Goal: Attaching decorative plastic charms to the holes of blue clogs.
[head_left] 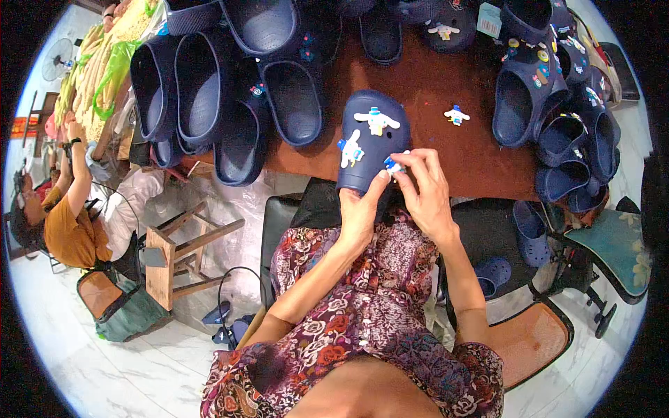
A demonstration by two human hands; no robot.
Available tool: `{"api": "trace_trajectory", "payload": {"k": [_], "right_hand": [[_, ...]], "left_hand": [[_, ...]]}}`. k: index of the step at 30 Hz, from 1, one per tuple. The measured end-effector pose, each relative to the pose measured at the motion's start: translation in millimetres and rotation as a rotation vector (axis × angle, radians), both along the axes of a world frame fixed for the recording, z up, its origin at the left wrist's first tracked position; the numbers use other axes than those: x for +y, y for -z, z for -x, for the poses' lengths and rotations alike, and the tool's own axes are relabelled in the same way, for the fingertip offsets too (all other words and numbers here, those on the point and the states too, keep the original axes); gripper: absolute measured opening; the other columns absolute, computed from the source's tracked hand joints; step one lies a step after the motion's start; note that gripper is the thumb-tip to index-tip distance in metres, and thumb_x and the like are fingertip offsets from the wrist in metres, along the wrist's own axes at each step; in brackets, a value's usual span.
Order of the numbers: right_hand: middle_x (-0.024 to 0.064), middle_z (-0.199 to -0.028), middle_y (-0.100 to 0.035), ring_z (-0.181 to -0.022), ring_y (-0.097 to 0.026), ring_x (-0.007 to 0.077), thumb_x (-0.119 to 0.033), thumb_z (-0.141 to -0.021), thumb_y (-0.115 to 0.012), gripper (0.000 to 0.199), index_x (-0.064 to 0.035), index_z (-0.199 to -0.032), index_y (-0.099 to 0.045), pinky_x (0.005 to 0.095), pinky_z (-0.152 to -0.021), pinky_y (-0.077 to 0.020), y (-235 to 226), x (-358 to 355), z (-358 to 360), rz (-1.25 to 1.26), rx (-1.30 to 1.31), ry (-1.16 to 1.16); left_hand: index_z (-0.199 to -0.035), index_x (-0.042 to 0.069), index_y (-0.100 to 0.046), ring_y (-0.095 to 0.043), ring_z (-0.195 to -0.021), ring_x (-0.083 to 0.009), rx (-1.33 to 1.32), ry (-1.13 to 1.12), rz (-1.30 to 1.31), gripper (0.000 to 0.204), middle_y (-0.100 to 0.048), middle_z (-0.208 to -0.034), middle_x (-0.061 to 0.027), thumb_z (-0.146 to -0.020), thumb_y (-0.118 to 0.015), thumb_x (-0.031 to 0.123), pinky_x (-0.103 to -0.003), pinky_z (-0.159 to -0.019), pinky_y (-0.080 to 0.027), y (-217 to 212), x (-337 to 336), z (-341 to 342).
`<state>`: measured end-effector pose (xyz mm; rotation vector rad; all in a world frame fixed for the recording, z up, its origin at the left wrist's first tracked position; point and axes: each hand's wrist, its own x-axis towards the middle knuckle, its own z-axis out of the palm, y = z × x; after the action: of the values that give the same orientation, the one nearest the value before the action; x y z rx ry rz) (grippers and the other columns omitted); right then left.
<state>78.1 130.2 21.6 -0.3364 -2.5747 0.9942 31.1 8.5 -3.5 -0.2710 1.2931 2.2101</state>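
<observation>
A navy clog (pixel 375 152) lies in front of me at the near edge of the brown table, its toe pointing away. My left hand (pixel 358 216) grips its near end, the thumb along the side and the other fingers hidden beneath. Two white long-eared character charms sit on its upper, one near the toe and one on the left. Between the thumb and fingers of my right hand (pixel 426 194) is a small blue-and-white charm (pixel 393 165), held against the clog's right side. Another white charm (pixel 456 115) rests on the table to the right.
Navy clogs (pixel 201 83) are piled at the back left, and charm-decorated clogs (pixel 521 101) at the right. A wooden stool (pixel 162 268) stands left on the floor. Another person (pixel 77 226) works at the far left. Chairs (pixel 529 341) and loose clogs (pixel 531 233) lie right.
</observation>
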Motion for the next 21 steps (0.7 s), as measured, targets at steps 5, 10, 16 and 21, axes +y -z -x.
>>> {"api": "trace_trajectory", "payload": {"k": [5, 10, 16, 21], "right_hand": [[0.0081, -0.101, -0.054, -0.083, -0.060, 0.0176, -0.012, -0.081, -0.072, 0.024, -0.0079, -0.103, -0.065, 0.0298, -0.068, -0.0505, -0.1, 1.7, -1.9, 0.151, 0.016, 0.127], [0.0021, -0.086, -0.057, -0.069, -0.055, 0.0089, -0.010, -0.081, -0.073, 0.021, -0.0050, -0.099, -0.064, 0.0222, -0.058, -0.0431, 8.0, 12.3, -6.0, 0.368, -0.088, 0.079], [-0.0048, -0.080, -0.055, -0.067, -0.047, 0.0018, -0.010, -0.087, -0.068, 0.027, -0.0059, -0.111, -0.056, 0.0180, -0.058, -0.0394, 23.1, 27.8, -12.5, 0.667, -0.175, -0.092], [-0.0032, -0.084, -0.059, -0.070, -0.054, 0.0030, -0.012, -0.091, -0.064, 0.019, -0.0067, -0.107, -0.056, 0.0187, -0.062, -0.0425, 24.9, 15.3, -8.2, 1.105, -0.057, 0.010]], "left_hand": [[-0.117, 0.000, -0.056, -0.061, -0.093, -0.0112, -0.037, -0.005, 0.005, 0.032, -0.064, -0.108, -0.0062, -0.089, -0.067, 0.011, -0.026, -0.081, -0.050, -0.1, -1.0, 1.1], [-0.118, 0.000, -0.056, -0.061, -0.093, -0.0117, -0.003, 0.010, -0.039, 0.031, -0.064, -0.107, -0.0066, -0.091, -0.065, 0.013, -0.026, -0.083, -0.049, 0.4, -4.3, 3.0], [-0.114, -0.001, -0.056, -0.061, -0.092, -0.0109, -0.021, -0.005, -0.064, 0.030, -0.064, -0.105, -0.0063, -0.090, -0.066, 0.015, -0.025, -0.080, -0.049, -3.1, -2.3, 4.2], [-0.113, 0.000, -0.056, -0.061, -0.091, -0.0110, -0.018, 0.020, -0.045, 0.031, -0.064, -0.105, -0.0062, -0.088, -0.069, 0.013, -0.025, -0.080, -0.050, -1.0, -3.2, 0.2]]}}
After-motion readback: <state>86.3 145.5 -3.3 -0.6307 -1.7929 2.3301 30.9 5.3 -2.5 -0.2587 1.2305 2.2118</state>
